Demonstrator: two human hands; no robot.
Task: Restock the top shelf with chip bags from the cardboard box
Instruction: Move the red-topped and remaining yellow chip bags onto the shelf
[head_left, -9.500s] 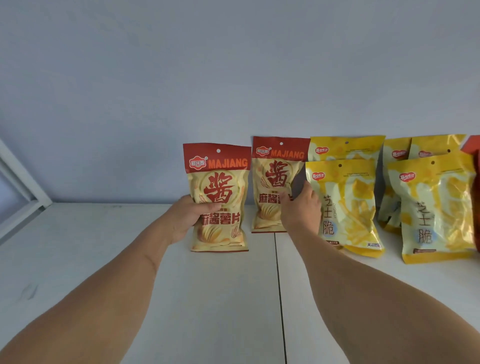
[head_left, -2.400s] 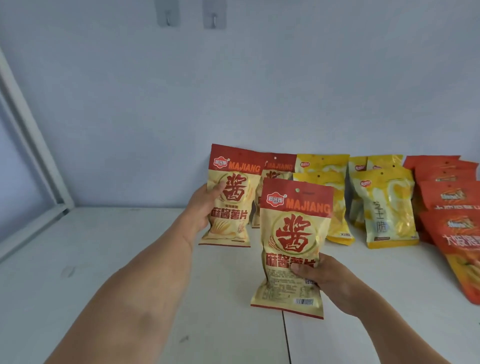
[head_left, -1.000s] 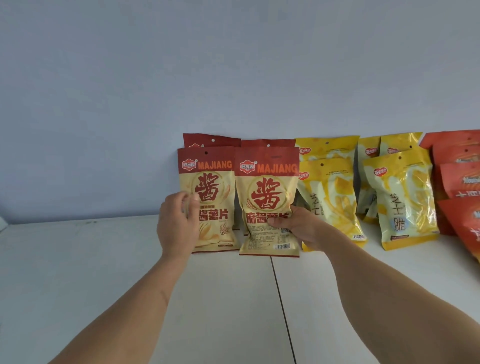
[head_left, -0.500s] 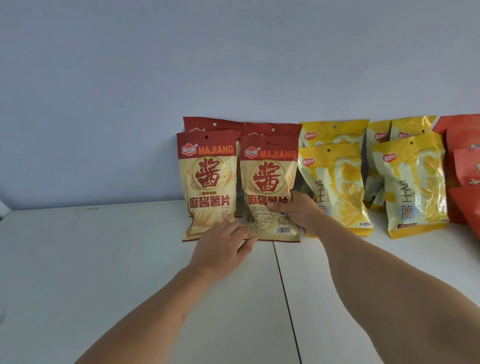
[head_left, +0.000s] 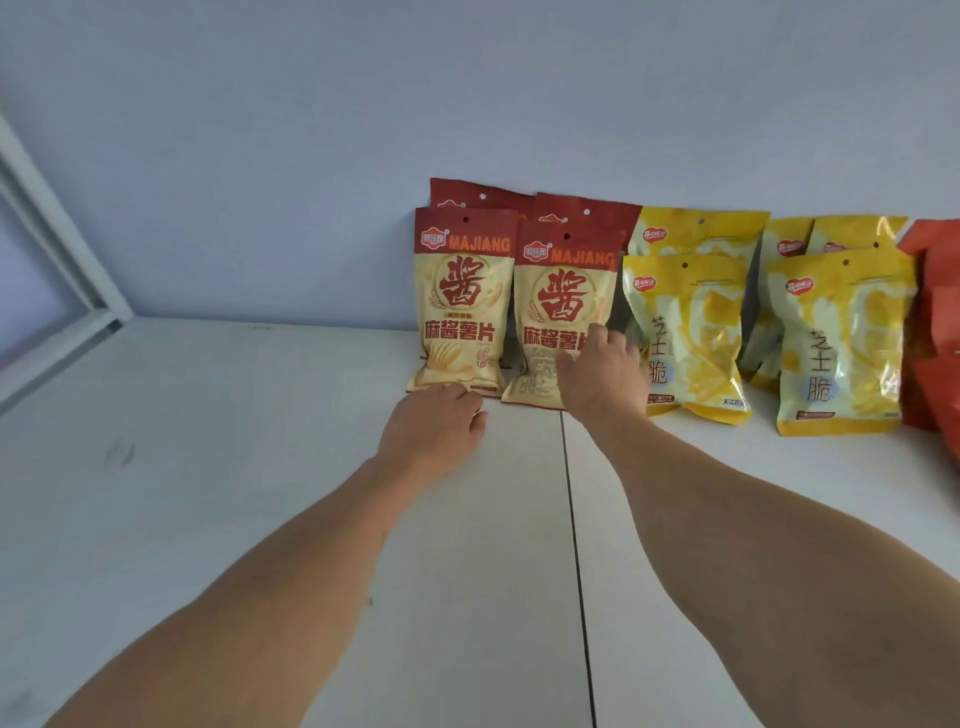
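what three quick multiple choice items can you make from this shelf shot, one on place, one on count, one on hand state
1. Where do the yellow bags stand relative to the MAJIANG bags?
A. to their left
B. to their right
C. on top of them

2. How many MAJIANG bags make up the front row?
A. two
B. five
C. none

3. What is the left hand doing?
A. gripping a yellow bag
B. lifting a bag off the shelf
C. touching the bottom edge of the front left MAJIANG bag

Key: 1 B, the yellow bags sit between the MAJIANG bags and the orange bags at the right edge. 2 A, two stand side by side in front, with more tops showing behind. 3 C, its fingertips meet that bag's base on the shelf.
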